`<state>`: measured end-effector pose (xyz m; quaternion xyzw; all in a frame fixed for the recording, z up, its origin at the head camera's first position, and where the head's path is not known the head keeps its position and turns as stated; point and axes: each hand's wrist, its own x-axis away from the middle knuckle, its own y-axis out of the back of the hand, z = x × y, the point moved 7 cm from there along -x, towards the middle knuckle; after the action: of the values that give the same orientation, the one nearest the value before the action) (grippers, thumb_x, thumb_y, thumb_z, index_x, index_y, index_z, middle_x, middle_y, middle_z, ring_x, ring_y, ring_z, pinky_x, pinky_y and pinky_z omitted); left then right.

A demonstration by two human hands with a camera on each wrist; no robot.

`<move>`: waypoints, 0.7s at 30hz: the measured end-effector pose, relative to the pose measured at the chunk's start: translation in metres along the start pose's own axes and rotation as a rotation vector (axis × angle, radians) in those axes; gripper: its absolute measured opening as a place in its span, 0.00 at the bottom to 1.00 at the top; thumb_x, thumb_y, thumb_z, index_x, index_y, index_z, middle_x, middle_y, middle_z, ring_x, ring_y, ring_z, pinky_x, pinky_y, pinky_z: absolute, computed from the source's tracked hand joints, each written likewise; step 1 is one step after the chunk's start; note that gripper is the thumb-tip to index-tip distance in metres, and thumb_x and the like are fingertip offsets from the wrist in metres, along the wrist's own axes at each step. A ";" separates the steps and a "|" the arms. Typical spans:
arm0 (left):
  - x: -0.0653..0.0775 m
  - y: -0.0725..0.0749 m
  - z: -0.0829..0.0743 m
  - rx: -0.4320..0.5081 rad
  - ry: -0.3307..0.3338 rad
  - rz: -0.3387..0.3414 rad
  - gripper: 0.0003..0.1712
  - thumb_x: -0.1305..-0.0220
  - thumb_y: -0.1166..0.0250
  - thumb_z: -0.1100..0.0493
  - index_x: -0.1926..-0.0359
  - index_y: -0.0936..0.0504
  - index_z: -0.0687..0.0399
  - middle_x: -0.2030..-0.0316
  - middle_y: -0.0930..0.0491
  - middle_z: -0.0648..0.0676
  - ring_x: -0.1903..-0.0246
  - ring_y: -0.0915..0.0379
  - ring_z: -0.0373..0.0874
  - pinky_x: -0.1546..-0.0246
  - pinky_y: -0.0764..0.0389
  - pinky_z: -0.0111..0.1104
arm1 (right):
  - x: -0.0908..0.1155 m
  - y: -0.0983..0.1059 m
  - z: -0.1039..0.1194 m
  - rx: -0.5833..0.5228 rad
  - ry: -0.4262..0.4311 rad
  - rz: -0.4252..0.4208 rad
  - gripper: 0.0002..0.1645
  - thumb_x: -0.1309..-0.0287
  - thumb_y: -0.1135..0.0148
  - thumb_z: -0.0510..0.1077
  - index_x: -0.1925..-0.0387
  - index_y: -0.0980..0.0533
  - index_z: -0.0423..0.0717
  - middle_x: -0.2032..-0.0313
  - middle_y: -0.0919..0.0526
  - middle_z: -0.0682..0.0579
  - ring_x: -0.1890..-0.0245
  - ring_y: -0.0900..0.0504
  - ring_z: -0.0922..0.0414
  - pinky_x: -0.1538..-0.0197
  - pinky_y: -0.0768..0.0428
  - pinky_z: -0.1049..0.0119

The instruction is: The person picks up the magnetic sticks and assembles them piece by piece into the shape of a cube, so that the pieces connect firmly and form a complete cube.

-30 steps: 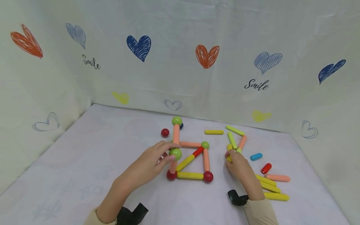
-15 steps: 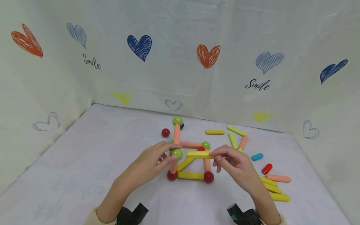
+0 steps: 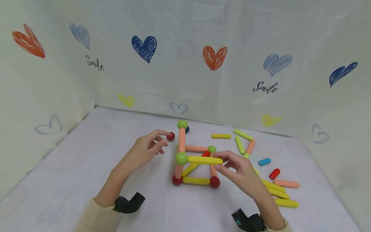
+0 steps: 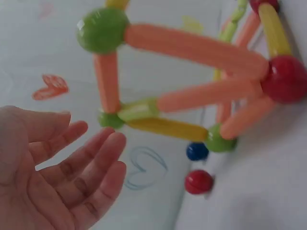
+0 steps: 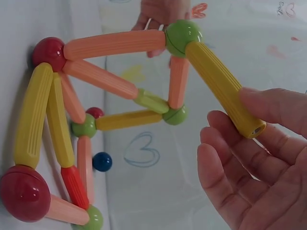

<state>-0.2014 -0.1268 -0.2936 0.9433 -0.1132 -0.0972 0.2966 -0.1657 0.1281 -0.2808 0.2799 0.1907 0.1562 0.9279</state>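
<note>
A frame of magnetic rods and balls stands mid-table, with two red balls at its near base and salmon and yellow rods between. My right hand [image 3: 239, 170] pinches the free end of a yellow rod [image 3: 203, 160] between thumb and fingers. The rod's other end meets the upper near green ball [image 3: 181, 158], so it juts out level to the right. To the left of the frame hovers my left hand [image 3: 145, 146], fingers spread loosely and holding nothing. In the head view its index fingertip overlaps a loose red ball [image 3: 170, 136].
Behind the frame lies a dark blue ball [image 3: 187, 129]. On the right are several yellow rods [image 3: 278, 192], a salmon rod [image 3: 286, 184], short blue [image 3: 264, 161] and red [image 3: 274, 174] pieces, and light green rods [image 3: 242, 134]. A heart-printed cloth [image 3: 185, 80] hangs behind the table.
My right hand has picked up the yellow rod from the right side and brought it left to the green ball. My left hand has let go of that ball and drawn back left.
</note>
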 end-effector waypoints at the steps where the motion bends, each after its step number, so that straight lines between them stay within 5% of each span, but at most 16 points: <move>1: -0.008 0.003 0.010 0.006 0.027 -0.011 0.17 0.33 0.45 0.57 0.44 0.28 0.53 0.62 0.20 0.57 0.68 0.21 0.45 0.65 0.21 0.35 | 0.000 0.000 0.000 0.001 0.001 0.003 0.17 0.44 0.37 0.41 0.52 0.24 0.45 0.58 0.19 0.54 0.63 0.26 0.63 0.61 0.21 0.71; 5: -0.039 0.003 0.050 -0.049 0.125 0.000 0.19 0.36 0.43 0.58 0.44 0.28 0.57 0.60 0.21 0.61 0.63 0.23 0.51 0.65 0.22 0.34 | -0.001 0.000 -0.002 -0.012 -0.021 0.016 0.17 0.45 0.36 0.42 0.52 0.24 0.47 0.59 0.19 0.54 0.63 0.26 0.62 0.61 0.21 0.71; 10: -0.069 -0.013 0.082 -0.136 0.231 0.064 0.27 0.39 0.38 0.53 0.40 0.32 0.53 0.62 0.25 0.58 0.67 0.28 0.47 0.68 0.28 0.31 | -0.002 -0.001 -0.004 -0.021 -0.050 0.027 0.17 0.45 0.36 0.42 0.52 0.24 0.47 0.60 0.19 0.54 0.63 0.26 0.62 0.60 0.21 0.72; 15: -0.087 -0.024 0.094 -0.231 0.251 0.117 0.32 0.42 0.36 0.48 0.39 0.33 0.50 0.70 0.29 0.55 0.73 0.36 0.44 0.72 0.36 0.31 | -0.001 -0.001 -0.005 -0.018 -0.062 0.029 0.17 0.45 0.36 0.42 0.52 0.24 0.47 0.60 0.19 0.55 0.63 0.26 0.62 0.60 0.22 0.72; 21: -0.090 -0.029 0.090 -0.366 0.238 0.107 0.24 0.41 0.37 0.49 0.45 0.27 0.50 0.69 0.25 0.54 0.70 0.33 0.45 0.71 0.35 0.32 | -0.001 -0.001 -0.004 -0.020 -0.069 0.037 0.17 0.44 0.36 0.44 0.52 0.24 0.48 0.60 0.19 0.54 0.63 0.26 0.61 0.60 0.22 0.72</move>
<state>-0.3058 -0.1273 -0.3720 0.8713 -0.1077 0.0118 0.4787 -0.1681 0.1287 -0.2846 0.2792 0.1518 0.1656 0.9336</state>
